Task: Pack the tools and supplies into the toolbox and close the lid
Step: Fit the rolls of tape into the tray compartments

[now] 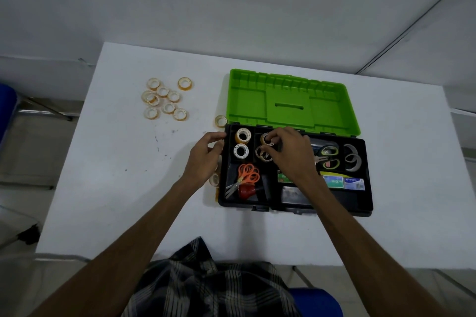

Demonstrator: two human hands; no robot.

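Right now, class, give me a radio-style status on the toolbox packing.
Right hand pinching a tape roll over the toolbox. Left hand gripping the box's left wall. Lid open. Loose rolls on the table unpacked.

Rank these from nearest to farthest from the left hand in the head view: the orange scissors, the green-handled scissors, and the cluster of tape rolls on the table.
From the left hand:
1. Orange scissors, in the toolbox's front-left compartment, just right of the hand.
2. Cluster of tape rolls, on the table, up and left.
3. Green-handled scissors, right part of the toolbox, past the right hand.
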